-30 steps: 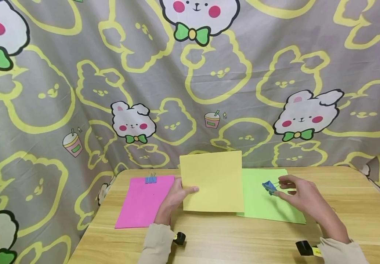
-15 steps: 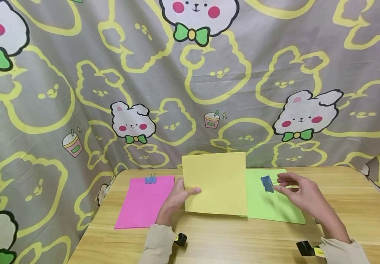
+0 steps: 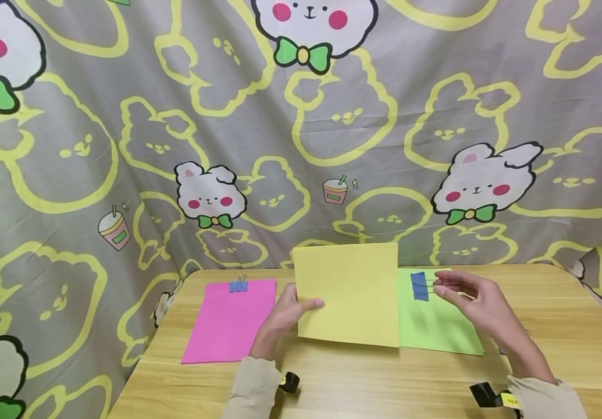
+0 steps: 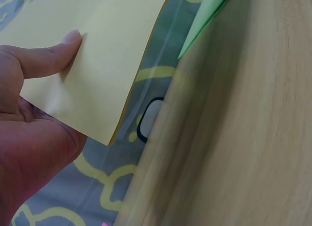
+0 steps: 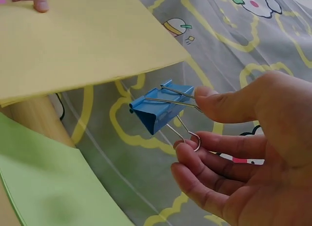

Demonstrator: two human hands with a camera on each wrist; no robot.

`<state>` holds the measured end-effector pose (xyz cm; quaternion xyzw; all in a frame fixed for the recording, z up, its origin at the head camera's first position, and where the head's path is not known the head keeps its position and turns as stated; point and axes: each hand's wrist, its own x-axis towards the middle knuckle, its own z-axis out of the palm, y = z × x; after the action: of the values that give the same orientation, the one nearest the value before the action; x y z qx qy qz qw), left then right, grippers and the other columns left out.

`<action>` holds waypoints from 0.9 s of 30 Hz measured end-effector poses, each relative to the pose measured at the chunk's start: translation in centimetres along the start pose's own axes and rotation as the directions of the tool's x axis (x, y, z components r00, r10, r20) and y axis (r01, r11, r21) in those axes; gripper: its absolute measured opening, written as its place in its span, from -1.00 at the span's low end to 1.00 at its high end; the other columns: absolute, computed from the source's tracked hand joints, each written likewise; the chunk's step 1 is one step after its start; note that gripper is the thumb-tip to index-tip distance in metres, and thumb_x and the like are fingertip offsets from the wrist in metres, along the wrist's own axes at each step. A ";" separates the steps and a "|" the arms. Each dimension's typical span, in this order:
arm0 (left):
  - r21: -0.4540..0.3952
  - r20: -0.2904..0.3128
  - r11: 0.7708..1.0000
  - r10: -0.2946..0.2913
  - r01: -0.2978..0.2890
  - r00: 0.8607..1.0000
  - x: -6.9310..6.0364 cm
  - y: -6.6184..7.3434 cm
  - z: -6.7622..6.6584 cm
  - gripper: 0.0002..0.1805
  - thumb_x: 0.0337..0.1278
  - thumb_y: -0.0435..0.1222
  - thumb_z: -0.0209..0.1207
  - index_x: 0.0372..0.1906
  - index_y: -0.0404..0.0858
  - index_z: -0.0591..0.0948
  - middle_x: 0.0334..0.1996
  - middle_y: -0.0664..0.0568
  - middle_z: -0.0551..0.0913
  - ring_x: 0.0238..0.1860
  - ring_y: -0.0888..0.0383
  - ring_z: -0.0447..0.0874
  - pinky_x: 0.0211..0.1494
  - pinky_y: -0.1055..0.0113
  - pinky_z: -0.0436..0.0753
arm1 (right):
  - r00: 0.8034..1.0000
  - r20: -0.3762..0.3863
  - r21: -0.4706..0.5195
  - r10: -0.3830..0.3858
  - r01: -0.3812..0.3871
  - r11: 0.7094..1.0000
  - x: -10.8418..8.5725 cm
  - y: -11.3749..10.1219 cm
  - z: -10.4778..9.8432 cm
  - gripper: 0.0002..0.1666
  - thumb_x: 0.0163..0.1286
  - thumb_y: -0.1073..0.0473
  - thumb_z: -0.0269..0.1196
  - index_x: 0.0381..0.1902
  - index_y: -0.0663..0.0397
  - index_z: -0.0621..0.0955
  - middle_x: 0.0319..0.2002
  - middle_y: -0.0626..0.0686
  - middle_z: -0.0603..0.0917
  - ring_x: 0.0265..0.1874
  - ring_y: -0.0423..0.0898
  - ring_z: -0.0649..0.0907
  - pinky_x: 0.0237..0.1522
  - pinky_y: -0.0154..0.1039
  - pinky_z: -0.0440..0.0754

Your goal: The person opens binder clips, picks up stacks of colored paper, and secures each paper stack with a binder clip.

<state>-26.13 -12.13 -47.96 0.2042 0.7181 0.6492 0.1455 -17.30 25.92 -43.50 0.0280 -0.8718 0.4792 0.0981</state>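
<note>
My left hand (image 3: 285,317) grips a stack of yellow paper (image 3: 348,294) by its left edge, thumb on the front face, and holds it raised above the table. At the stack's right, my right hand (image 3: 476,299) pinches a blue binder clip (image 5: 163,106) by its wire handles, thumb on one and fingers on the other. In the right wrist view the clip's mouth faces the yellow stack's edge, with a gap between them. Below lies green paper (image 3: 437,326), partly hidden behind the yellow stack.
A pink paper stack (image 3: 230,326) lies at the left of the wooden table (image 3: 363,384), with another blue binder clip (image 3: 238,286) on its top edge. A patterned grey curtain (image 3: 280,128) hangs behind the table. A small object beneath the right forearm is mostly hidden.
The yellow stack has moved slightly to the right in my left hand. My right hand has turned the binder clip and brought it a little left, so its mouth now faces the stack.
</note>
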 end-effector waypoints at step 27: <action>-0.030 -0.009 0.999 0.011 -0.011 1.000 0.2 0.2 1.4 -0.59 0.27 -0.46 0.29 0.19 -0.34 0.54 0.00 -0.04 0.71 0.09 0.08 0.63 0.28 0.16 0.55 | 1.000 0.022 0.219 0.007 -0.011 0.976 0.4 0.7 1.1 -0.50 0.54 0.11 0.26 0.21 0.43 0.56 -0.06 0.17 0.76 -0.24 -0.24 0.75 -0.18 -0.37 0.70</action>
<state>-25.65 -10.81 -47.89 0.2029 0.7076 0.6618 0.1418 -17.96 25.34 -44.55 0.0397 -0.8148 0.5724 0.0831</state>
